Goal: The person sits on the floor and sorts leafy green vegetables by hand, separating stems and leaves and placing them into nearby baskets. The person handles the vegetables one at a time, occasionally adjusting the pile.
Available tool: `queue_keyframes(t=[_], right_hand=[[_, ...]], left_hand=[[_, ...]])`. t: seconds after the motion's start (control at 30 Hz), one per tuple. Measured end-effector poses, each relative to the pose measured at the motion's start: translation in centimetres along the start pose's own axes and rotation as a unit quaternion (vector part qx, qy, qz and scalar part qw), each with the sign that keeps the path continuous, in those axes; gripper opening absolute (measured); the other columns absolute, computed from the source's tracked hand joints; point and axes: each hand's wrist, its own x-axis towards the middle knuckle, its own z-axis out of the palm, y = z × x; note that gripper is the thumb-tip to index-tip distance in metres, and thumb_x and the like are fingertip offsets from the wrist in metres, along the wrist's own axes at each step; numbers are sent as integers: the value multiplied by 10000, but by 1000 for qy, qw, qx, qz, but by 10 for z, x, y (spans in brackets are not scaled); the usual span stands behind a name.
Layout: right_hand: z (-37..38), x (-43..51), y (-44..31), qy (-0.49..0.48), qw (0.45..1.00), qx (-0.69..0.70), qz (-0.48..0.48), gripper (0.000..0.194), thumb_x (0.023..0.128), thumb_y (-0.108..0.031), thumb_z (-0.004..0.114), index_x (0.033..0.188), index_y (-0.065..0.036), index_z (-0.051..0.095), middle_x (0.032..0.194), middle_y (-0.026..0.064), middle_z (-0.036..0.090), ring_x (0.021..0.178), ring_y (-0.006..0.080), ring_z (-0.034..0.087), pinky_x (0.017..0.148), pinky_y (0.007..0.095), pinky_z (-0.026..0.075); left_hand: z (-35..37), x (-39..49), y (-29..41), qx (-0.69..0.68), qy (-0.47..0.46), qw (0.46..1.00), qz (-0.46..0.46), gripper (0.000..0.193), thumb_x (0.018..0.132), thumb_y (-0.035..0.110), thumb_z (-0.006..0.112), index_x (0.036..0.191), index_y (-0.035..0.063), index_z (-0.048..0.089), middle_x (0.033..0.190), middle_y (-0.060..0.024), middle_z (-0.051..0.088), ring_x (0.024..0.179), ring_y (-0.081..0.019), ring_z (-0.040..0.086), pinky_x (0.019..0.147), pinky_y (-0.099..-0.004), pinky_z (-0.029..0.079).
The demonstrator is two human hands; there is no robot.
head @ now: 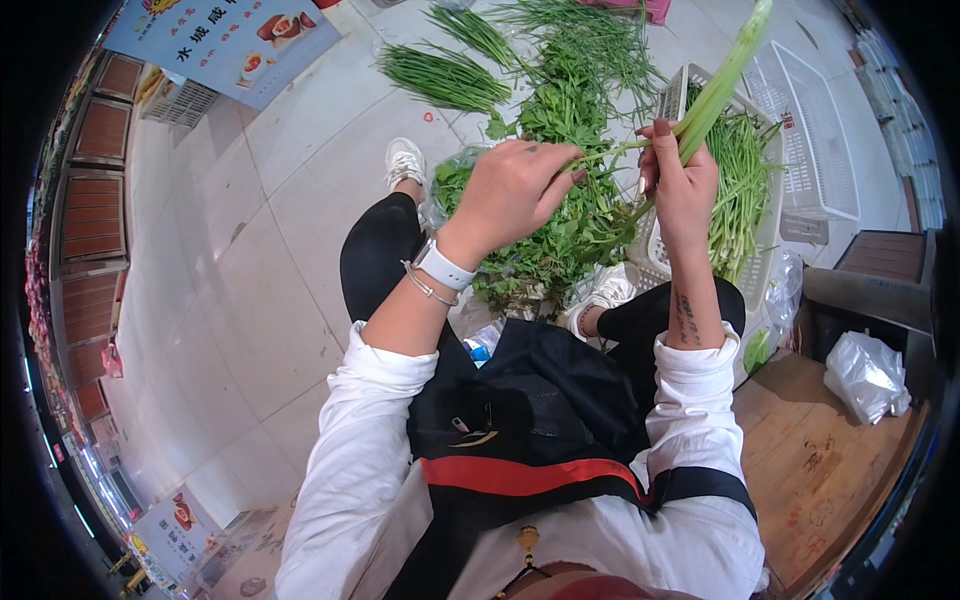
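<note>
My right hand (686,184) grips a celery bunch (724,82) by its stalks, its pale end pointing up and away. Between the thumb and fingers of my left hand (517,187) is a thin green stem (611,152) that runs across to the bunch. Below both hands lies a heap of leafy greens (559,217) on the floor. Just right of my right hand, a white plastic basket (772,247) holds cut green stalks (739,202). Farther off lie bundles of thin green chives or scallions (446,77).
An empty-looking white crate (806,127) stands at the upper right. A wooden board (817,465) with a clear plastic bag (866,375) is at the lower right. A blue printed sign (232,45) fills the upper left. My white shoes (405,161) flank the greens.
</note>
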Motion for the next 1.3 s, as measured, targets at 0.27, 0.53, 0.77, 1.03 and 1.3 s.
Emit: queue_keyframes(t=[0.27, 0.53, 0.77, 1.03, 1.3], right_hand=[[6, -4, -2, -9, 1000, -12, -8, 271, 986, -262, 573, 928, -2, 622, 640, -20, 523, 492, 32, 457, 439, 199, 336], [12, -11, -3, -51, 998, -2, -28, 270, 989, -254, 567, 954, 5, 635, 667, -3, 558, 492, 33, 458, 439, 203, 332], [26, -25, -4, -68, 997, 44, -17, 241, 999, -208, 545, 978, 18, 626, 717, 26, 595, 503, 49, 503, 449, 203, 375], [16, -22, -19, -40, 990, 124, -53, 263, 1006, -231, 525, 971, 24, 578, 726, 47, 558, 512, 69, 526, 425, 192, 374], [6, -11, -15, 17, 993, 113, -32, 279, 1009, -242, 522, 968, 27, 582, 722, 49, 569, 502, 58, 517, 425, 192, 374]], left_hand=[[0, 2, -5, 21, -58, 998, -19, 88, 823, 89, 638, 895, 39, 638, 780, -105, 641, 743, -307, 612, 716, -405, 471], [2, 3, -5, 47, -22, 995, -85, 77, 830, 85, 586, 833, 20, 626, 776, -141, 636, 754, -329, 614, 721, -425, 472], [4, 5, -5, 7, 12, 979, -203, 129, 845, 96, 557, 808, -10, 621, 763, -193, 641, 710, -382, 625, 648, -462, 494], [-14, -1, -28, 55, 8, 978, -200, 137, 863, 116, 568, 899, 7, 643, 834, -183, 659, 783, -363, 636, 695, -440, 500], [-25, -9, -23, 153, -198, 932, -263, 260, 855, 155, 644, 1072, 15, 667, 1025, -190, 672, 937, -354, 642, 796, -408, 513]])
